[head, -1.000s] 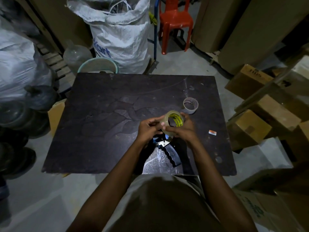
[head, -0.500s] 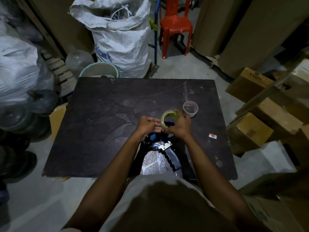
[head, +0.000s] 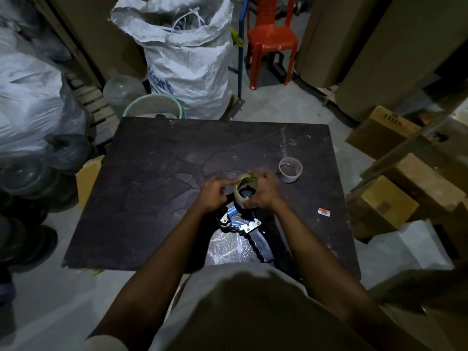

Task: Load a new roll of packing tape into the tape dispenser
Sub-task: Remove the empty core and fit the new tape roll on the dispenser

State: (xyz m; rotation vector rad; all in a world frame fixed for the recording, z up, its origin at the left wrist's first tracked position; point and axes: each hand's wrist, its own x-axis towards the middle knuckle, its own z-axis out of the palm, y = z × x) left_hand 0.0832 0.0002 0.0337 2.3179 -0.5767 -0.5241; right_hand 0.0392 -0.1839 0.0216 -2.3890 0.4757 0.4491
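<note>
At table centre, near front edge: tape roll (head: 245, 189) held on edge, opening facing up toward camera, seated over dispenser (head: 241, 224) head. Dispenser flat on table (head: 152, 198), long axis near-far, black handle pointing toward body, slightly right; blue-and-metal head pointing away. Right hand (head: 262, 192) wrapped around roll's right side, fingers curled closed on it. Left hand (head: 214, 193) at roll's left rim, fingers bent, touching; firm grip or not, cannot tell. Clear wrapper (head: 228, 248) under handle. Empty core (head: 290, 170) upright just right of hands. Small sticker (head: 324, 212) further right.
</note>
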